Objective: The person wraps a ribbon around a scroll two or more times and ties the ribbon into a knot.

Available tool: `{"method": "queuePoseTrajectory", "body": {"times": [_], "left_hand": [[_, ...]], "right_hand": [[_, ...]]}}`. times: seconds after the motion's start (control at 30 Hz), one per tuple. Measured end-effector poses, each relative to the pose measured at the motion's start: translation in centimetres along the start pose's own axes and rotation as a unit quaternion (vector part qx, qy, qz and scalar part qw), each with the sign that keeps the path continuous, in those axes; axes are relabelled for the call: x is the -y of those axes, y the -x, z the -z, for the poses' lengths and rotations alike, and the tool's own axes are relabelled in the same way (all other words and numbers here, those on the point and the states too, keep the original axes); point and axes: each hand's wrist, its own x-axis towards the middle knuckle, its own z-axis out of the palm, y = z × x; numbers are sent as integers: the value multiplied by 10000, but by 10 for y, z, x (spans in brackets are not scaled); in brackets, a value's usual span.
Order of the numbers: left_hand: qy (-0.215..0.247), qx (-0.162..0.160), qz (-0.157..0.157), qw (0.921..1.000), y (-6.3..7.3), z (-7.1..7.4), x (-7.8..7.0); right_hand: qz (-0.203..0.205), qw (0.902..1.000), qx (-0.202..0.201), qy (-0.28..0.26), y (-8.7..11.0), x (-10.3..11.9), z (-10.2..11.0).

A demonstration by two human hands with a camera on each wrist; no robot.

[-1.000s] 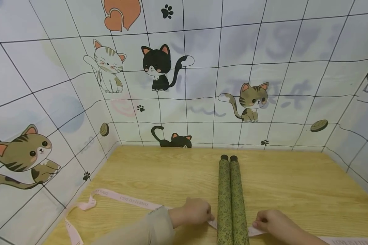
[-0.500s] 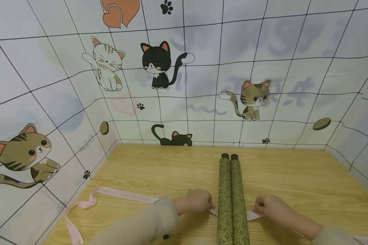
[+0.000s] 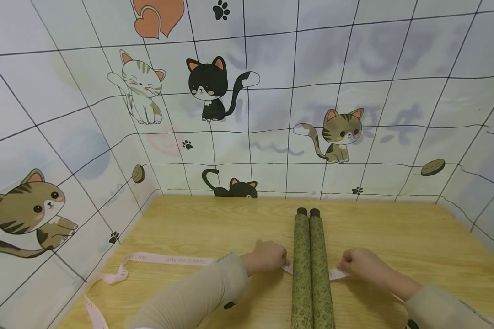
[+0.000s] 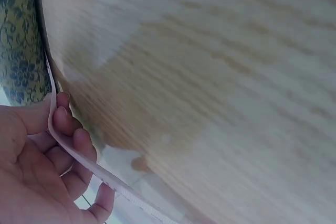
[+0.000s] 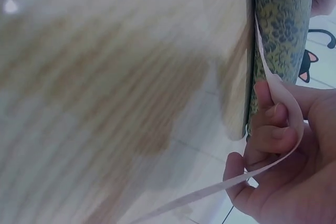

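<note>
Left hand (image 3: 269,257) and right hand (image 3: 364,265) pinch pink ribbon (image 3: 185,261) either side of patterned rolls (image 3: 302,269), presumably to control its run beneath.

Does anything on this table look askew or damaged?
The ribbon looks untidy: it twists and kinks at the left of the table instead of lying flat. The rolls lie side by side; I see no damage.
</note>
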Motion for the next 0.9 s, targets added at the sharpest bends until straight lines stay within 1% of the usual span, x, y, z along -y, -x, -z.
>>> {"method": "queuePoseTrajectory", "body": {"times": [0.07, 0.13, 0.23, 0.3, 0.33, 0.43, 0.53, 0.57, 0.6, 0.67, 0.73, 0.8, 0.83, 0.9], "left_hand": [[-32, -137, -2, 9999, -3, 1, 1], [-25, -207, 38, 9998, -5, 2, 2], [103, -171, 118, 9997, -8, 2, 4], [316, -137, 131, 9993, -8, 3, 6], [460, -115, 120, 9988, -7, 2, 8], [860, 14, 17, 9963, -2, 5, 14], [896, 192, -86, 9958, 5, 11, 20], [786, 202, -106, 9966, 8, 13, 22], [579, 177, -120, 9981, 9, 15, 23], [36, 40, -133, 9999, 13, 17, 25], [-597, -164, -107, 9980, 15, 19, 27], [-1270, -343, -54, 9913, 18, 20, 28], [-1538, -432, -50, 9871, 19, 21, 29], [-2098, -578, -35, 9760, 22, 22, 30]], "right_hand": [[-100, 9999, -21, -13, -3, 1, 1], [-232, 9997, 4, -33, -5, 2, 2], [-295, 9995, 56, 5, -8, 2, 2], [-364, 9992, 150, -51, -8, 2, 3], [-333, 9992, 213, -82, -8, 2, 4], [-274, 9978, 571, -206, -2, 0, 9], [-206, 9957, 868, -240, 6, -4, 13], [-215, 9957, 882, -160, 9, -5, 14], [-222, 9961, 848, -48, 11, -5, 14], [-245, 9970, 677, 300, 15, -7, 14], [-107, 9955, 394, 852, 18, -10, 14], [63, 9886, 71, 1502, 20, -12, 16], [157, 9833, -130, 1808, 21, -13, 17], [297, 9699, -614, 2339, 24, -13, 20]]}}
